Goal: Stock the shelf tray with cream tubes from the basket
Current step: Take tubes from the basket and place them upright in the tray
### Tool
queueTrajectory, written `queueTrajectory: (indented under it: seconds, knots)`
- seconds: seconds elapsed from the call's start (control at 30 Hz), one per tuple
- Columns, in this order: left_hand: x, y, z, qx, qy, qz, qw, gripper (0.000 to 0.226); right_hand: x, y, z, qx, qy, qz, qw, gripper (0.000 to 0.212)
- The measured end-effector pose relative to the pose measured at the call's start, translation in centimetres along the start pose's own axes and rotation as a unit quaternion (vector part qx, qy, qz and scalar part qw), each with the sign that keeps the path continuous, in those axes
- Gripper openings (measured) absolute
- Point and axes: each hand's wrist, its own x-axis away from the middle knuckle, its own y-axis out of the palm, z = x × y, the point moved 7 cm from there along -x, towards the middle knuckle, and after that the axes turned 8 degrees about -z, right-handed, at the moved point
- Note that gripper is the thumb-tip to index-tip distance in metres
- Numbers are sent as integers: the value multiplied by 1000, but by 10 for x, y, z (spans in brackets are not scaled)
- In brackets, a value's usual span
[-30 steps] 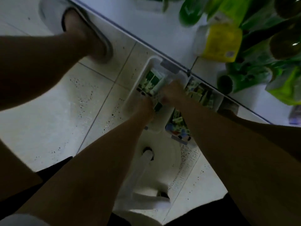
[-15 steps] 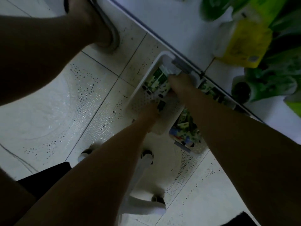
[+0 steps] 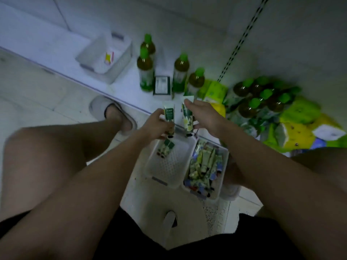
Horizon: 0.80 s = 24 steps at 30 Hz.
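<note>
The tray and the basket beside it look like white perforated plastic, matt. The cream tubes appear smooth, printed plastic with dark caps. The far bottles are glossy clear plastic, catching highlights. The floor is speckled tile, faintly shiny.

L hand grips tube | R hand grips tube | above basket

Print on the two held tubes is blurred; tubes in the basket overlap.
</note>
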Motion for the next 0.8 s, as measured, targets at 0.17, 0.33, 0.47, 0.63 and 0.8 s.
queueTrajectory:
  seconds: [0.17,0.33,0.47,0.63,0.8]
  knots:
    - [51,-14,110,-43,132,-5,990,31,72,-24,-85,35,-139,14,990,33]
    - [111,-14,220,-113,236,-60,963,21,154,-61,-166,99,-262,31,960,20]
    - [160,-16,310,-159,293,-78,940,31,218,-99,-222,187,-296,49,935,16]
    - [205,-11,404,-205,367,-64,905,36,276,-155,-285,233,-328,130,906,6]
    - [219,-3,456,-235,412,-54,879,50,295,-201,-322,285,-294,176,895,7]
